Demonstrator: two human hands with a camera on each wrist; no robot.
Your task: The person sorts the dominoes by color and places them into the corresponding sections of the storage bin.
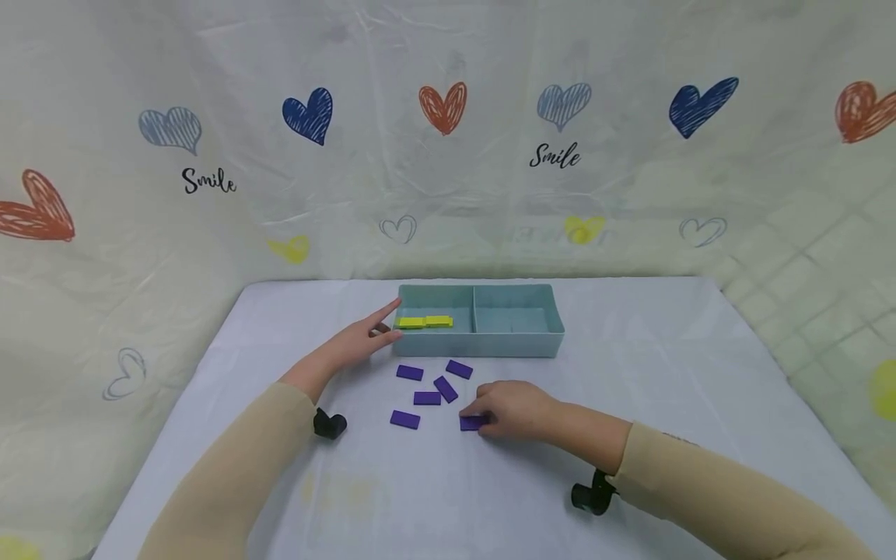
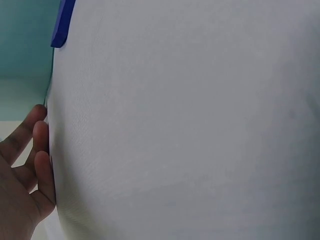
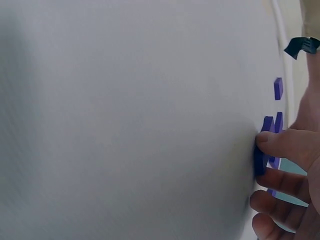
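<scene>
A teal two-compartment box (image 1: pixel 479 345) stands toward the back of the table. At its left end is my left hand (image 1: pixel 357 342), index finger stretched to the back corner and thumb at the front corner. In the left wrist view, that hand's fingertips (image 2: pixel 37 112) lie right at the box's wall. Two yellow blocks (image 1: pixel 439 320) lie end to end in the left compartment. My right hand (image 1: pixel 521 410) pinches a purple block (image 1: pixel 470 423) at the table, in front of the box. The right wrist view shows the thumb (image 3: pixel 265 141) against this block.
Several other purple blocks (image 1: pixel 426 398) lie scattered flat on the white cloth between the box and my right hand. Behind the table hangs a pale curtain (image 1: pixel 448 187) with hearts. A black wrist camera (image 1: pixel 329 424) sits on each sleeve.
</scene>
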